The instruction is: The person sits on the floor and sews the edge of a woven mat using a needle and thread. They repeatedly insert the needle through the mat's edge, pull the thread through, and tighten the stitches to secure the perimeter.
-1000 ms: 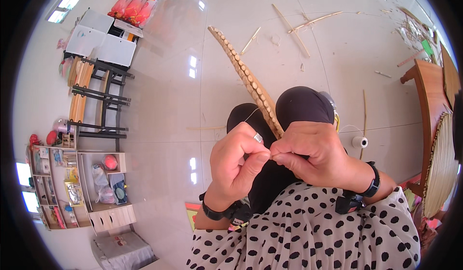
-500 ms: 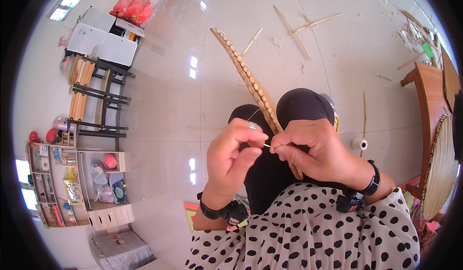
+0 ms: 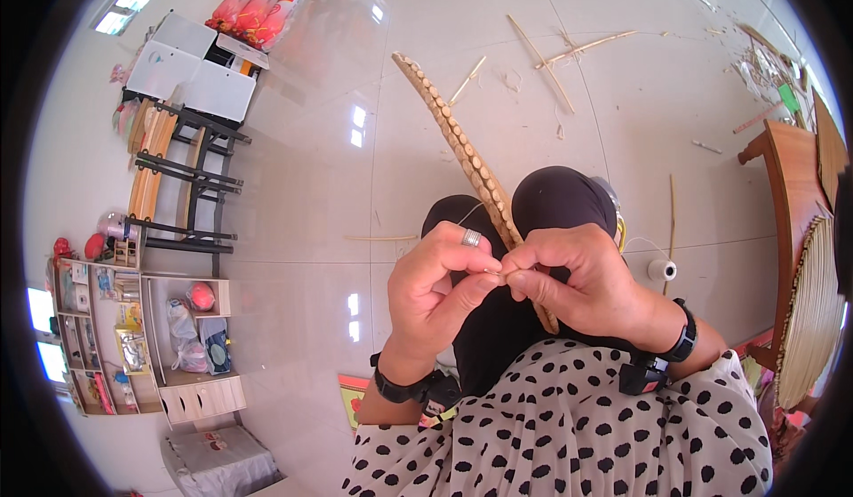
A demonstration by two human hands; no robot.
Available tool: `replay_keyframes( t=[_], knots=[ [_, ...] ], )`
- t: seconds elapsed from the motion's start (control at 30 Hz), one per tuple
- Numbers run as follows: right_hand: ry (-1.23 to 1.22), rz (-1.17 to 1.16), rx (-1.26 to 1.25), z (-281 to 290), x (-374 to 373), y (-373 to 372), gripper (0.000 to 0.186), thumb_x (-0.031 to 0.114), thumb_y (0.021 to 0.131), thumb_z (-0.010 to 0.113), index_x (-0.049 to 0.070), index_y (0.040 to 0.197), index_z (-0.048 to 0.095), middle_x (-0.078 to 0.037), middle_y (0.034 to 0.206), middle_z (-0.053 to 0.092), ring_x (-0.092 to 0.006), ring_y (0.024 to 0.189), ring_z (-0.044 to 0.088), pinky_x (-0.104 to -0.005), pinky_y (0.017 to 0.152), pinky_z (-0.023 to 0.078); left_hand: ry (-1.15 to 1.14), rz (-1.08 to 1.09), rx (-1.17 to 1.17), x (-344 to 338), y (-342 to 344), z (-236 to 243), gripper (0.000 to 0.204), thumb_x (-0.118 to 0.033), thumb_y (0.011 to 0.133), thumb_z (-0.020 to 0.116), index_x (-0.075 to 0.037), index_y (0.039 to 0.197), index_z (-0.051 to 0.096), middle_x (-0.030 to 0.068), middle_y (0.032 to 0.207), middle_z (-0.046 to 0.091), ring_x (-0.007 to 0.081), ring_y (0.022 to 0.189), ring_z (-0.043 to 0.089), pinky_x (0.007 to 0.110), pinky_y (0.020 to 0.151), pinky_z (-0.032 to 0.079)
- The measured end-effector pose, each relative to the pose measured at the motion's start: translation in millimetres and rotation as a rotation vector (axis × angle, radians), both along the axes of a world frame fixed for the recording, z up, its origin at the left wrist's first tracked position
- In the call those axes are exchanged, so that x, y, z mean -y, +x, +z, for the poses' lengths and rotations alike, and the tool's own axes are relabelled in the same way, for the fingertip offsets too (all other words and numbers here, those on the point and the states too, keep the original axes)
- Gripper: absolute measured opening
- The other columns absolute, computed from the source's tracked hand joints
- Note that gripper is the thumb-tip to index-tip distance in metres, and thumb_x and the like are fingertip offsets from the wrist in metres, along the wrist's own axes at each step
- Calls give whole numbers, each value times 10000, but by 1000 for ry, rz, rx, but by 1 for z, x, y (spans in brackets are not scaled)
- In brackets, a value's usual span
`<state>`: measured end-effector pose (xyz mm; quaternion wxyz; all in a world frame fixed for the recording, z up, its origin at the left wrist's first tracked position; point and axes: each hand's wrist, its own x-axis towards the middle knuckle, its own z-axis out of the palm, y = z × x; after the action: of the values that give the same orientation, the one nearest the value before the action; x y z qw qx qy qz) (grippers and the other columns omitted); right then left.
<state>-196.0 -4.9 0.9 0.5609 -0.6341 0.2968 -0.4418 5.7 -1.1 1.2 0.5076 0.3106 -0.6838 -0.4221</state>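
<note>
My left hand, with a ring on one finger, and my right hand meet fingertip to fingertip above my lap. Both pinch at a fine white thread, mostly hidden by my fingers; a strand of it rises behind my left hand. Under my hands, a long tan strip with a row of round cut stalk ends leans between my knees, slanting away to the upper left. Its near end shows below my right hand.
A white thread spool stands on the floor to the right, near a thin stick. More sticks lie ahead. A wooden table and a ribbed tan bundle are at far right; shelves stand left.
My left hand's fingertips have closed and moved right to meet my right hand's. The short white piece that showed between the hands is now nearly covered. The strip stays put.
</note>
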Motion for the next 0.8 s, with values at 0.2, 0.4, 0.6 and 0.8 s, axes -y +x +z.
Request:
replay_keyframes(
  t=[0.2,0.4,0.6,0.8],
  knots=[
    [-224,-154,-55,-3,0,4,66,25,842,738,40,902,716,-77,754,683,-226,662,644,-315,585,506,-52,92,99,-4,-4,4,81,37,884,693,13,949,653,98,939,598,103,715,548,211,593,428],
    [-246,-171,-27,-8,2,3,86,19,810,756,48,880,716,-75,754,683,-241,667,646,-329,583,506,1,56,19,-4,-3,-4,108,-65,975,602,24,990,661,113,959,606,123,752,550,237,656,445],
    [-413,-224,-55,-16,5,2,141,1,757,774,58,873,719,-72,738,669,-261,647,623,-340,581,502,85,-19,-74,-4,0,-7,222,-158,1013,559,37,992,664,116,973,605,133,783,539,253,713,446],
    [-419,-224,-68,-16,4,0,141,-10,752,766,53,867,713,-74,738,668,-268,654,624,-345,582,498,122,-19,-58,-6,-3,-4,113,-66,931,679,29,992,665,111,962,603,133,789,545,249,701,449]
  ],
)
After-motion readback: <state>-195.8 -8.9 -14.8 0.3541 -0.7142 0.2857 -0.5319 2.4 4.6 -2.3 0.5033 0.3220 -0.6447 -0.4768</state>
